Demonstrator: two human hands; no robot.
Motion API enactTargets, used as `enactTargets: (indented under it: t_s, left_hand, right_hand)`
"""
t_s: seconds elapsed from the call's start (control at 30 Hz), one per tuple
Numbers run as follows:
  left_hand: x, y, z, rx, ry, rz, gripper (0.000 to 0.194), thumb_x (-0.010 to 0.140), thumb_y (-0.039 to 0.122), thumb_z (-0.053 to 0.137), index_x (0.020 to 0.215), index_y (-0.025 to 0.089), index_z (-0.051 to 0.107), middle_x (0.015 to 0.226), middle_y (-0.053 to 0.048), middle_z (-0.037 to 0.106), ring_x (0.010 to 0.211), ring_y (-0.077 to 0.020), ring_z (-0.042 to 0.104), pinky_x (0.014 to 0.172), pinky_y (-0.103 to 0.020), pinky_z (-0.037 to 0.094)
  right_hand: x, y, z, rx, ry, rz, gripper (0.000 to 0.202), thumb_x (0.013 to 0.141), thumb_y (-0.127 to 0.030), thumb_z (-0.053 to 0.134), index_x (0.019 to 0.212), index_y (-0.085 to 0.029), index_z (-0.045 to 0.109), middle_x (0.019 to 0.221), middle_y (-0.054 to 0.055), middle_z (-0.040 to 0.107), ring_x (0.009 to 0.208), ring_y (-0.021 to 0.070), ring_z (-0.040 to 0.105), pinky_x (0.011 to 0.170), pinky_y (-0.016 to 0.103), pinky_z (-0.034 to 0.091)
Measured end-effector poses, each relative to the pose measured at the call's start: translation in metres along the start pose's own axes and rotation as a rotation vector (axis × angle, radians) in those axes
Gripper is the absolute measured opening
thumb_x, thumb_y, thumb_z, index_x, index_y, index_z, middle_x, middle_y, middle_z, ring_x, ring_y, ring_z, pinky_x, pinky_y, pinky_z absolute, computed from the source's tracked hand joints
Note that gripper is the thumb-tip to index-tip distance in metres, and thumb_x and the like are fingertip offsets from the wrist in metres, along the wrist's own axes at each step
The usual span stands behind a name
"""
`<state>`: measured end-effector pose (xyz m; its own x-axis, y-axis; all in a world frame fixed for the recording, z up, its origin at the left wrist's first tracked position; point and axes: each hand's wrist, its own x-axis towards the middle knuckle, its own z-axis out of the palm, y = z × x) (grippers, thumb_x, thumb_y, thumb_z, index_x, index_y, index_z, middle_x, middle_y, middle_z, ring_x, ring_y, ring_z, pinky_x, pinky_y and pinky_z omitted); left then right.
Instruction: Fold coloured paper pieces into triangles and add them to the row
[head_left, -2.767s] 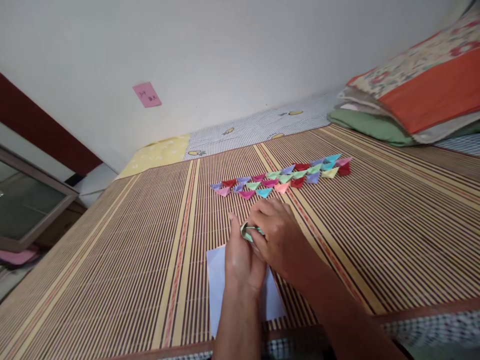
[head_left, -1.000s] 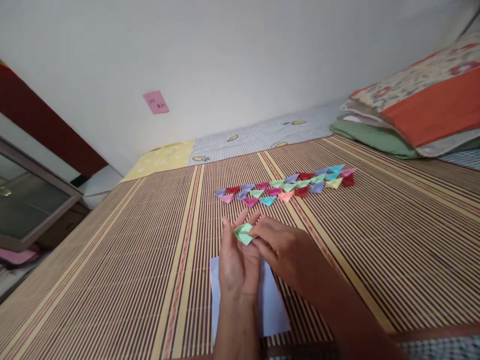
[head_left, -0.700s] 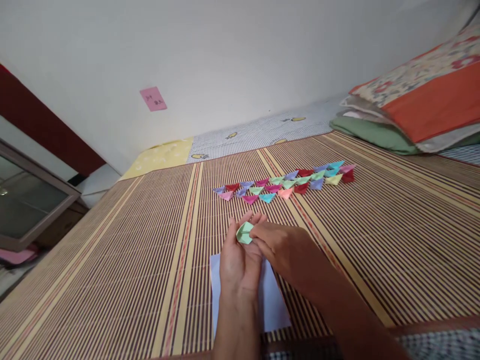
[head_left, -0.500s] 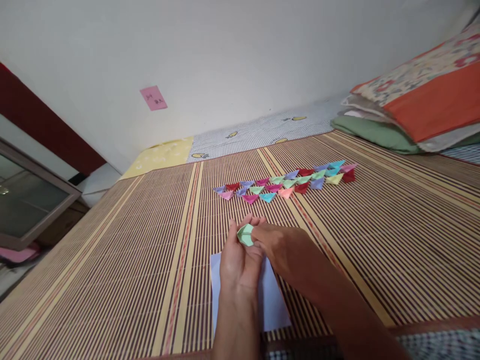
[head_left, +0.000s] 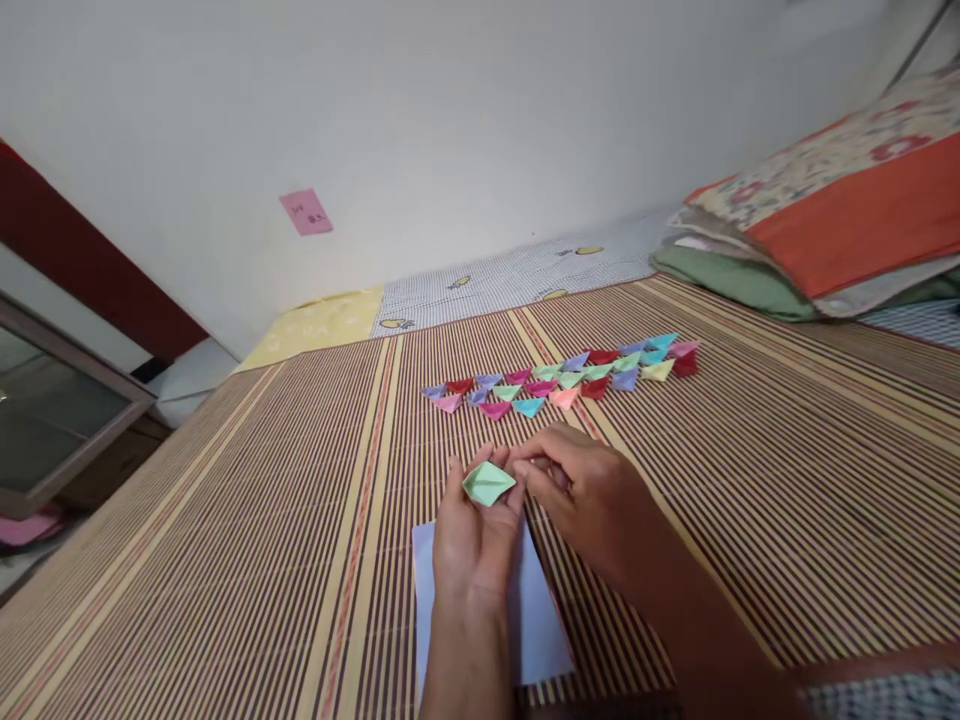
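A small light green folded paper piece (head_left: 489, 484) rests on the fingers of my left hand (head_left: 472, 540), which is palm up with the thumb along its left side. My right hand (head_left: 574, 490) is just to the right, thumb and forefinger pinched at the paper's right tip. Under my left forearm lies a pale blue-violet sheet (head_left: 541, 620). Beyond my hands, several small folded papers in red, pink, green, blue and yellow stand in rows, among them a turquoise one (head_left: 529, 407).
A striped bamboo mat (head_left: 225, 520) covers the surface. Folded bedding (head_left: 847, 220) is stacked at the back right. A pink note (head_left: 306, 212) is on the wall. A glass-fronted frame (head_left: 60, 400) stands at the left.
The fingers of my right hand have moved from over the green paper to its right tip, showing more of it. The view has shifted slightly.
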<state>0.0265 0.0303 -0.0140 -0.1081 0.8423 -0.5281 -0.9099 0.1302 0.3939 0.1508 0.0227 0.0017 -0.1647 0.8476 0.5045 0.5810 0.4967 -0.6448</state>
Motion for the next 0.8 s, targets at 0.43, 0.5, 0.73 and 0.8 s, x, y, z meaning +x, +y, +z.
enactTargets:
  t_s: [0.43,0.5,0.73,0.8]
  left_hand:
    - [-0.006,-0.006,0.004,-0.09,0.046,0.102,0.047,0.106,0.035,0.035,0.073,0.013,0.06,0.071,-0.007,0.069,0.064,-0.0177,0.072,0.066,-0.032,0.062]
    - [-0.005,-0.006,0.003,-0.094,0.055,0.105,0.047,0.105,0.037,0.035,0.071,0.014,0.058,0.069,-0.006,0.067,0.062,-0.0171,0.071,0.064,-0.031,0.061]
    - [-0.007,-0.006,0.004,-0.125,0.108,0.125,0.049,0.106,0.037,0.035,0.066,0.016,0.055,0.065,-0.003,0.065,0.058,-0.0141,0.068,0.061,-0.025,0.058]
    - [-0.008,-0.006,0.004,-0.126,0.111,0.126,0.049,0.106,0.036,0.035,0.065,0.017,0.054,0.064,-0.003,0.065,0.059,-0.0135,0.068,0.063,-0.024,0.058]
  right_hand:
    - [-0.006,-0.011,0.031,-0.033,-0.044,0.225,0.01,0.081,-0.019,0.063,0.082,-0.023,0.054,0.069,-0.003,0.064,0.063,0.0171,0.062,0.058,0.026,0.033]
    - [-0.006,-0.014,0.034,-0.042,-0.072,0.229,0.009,0.081,-0.017,0.062,0.083,-0.023,0.055,0.069,-0.003,0.065,0.063,0.0171,0.061,0.058,0.026,0.032]
    - [-0.009,-0.02,0.04,-0.058,-0.088,0.195,0.024,0.077,-0.005,0.056,0.093,-0.022,0.06,0.089,0.001,0.071,0.077,0.019,0.066,0.064,0.027,0.036]
    - [-0.01,-0.02,0.04,-0.086,-0.109,0.177,0.027,0.077,-0.002,0.054,0.094,-0.022,0.06,0.091,0.002,0.071,0.081,0.0201,0.066,0.065,0.027,0.037]
